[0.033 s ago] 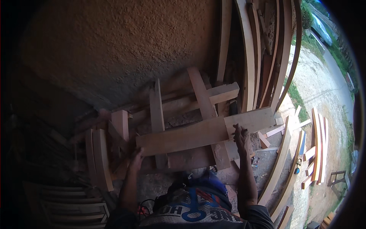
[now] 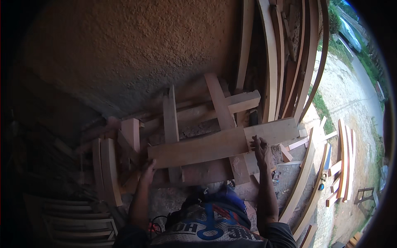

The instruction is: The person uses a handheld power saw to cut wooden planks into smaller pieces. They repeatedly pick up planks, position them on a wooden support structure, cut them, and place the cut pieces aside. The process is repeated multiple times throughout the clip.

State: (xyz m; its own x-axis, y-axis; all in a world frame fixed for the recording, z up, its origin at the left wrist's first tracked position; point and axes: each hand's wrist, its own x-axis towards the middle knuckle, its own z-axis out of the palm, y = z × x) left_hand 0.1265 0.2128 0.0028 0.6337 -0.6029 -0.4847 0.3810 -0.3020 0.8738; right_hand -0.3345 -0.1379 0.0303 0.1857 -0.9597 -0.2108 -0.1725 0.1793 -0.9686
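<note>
Your pale board [image 2: 198, 148] lies across the slanted crosspiece [image 2: 218, 101]: left of it, your left hand [image 2: 148, 168] grips the board's end; right of it, steady with your right hand [image 2: 260, 152], fingers spread, seemingly empty.

A patterned shirt [image 2: 190, 238] is worn, its front printed with dark lettering, a blue ring [image 2: 209, 239], red patches and a pale dotted ground. The shirt is flanked by a dark left sleeve [image 2: 132, 237] and a dark right sleeve [image 2: 280, 234], while blue cloth [image 2: 234, 199] is glimpsed beyond the shirt's front.
</note>
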